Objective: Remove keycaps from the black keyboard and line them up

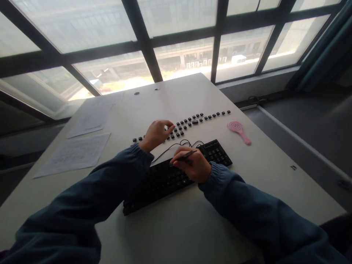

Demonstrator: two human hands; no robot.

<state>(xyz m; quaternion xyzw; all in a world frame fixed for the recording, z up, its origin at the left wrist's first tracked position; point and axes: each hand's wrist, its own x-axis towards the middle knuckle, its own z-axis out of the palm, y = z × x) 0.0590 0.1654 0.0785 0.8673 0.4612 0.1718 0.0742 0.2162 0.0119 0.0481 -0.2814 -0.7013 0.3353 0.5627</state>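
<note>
A black keyboard (154, 185) lies at an angle on the white table (176, 234). Beyond it, several loose black keycaps (198, 118) sit in rows. My left hand (156, 134) reaches over the keycap rows, its fingertips pinched at a keycap among them. My right hand (192, 167) rests over the keyboard's middle, closed on a thin dark tool (184, 156) that points left. The keyboard's black cable (181, 143) loops between the hands.
A pink hairbrush (238, 131) lies right of the keycaps. Printed paper sheets (74, 153) lie at the table's left. Large windows with dark frames (143, 42) stand behind the table, and a grey floor drops away at the right.
</note>
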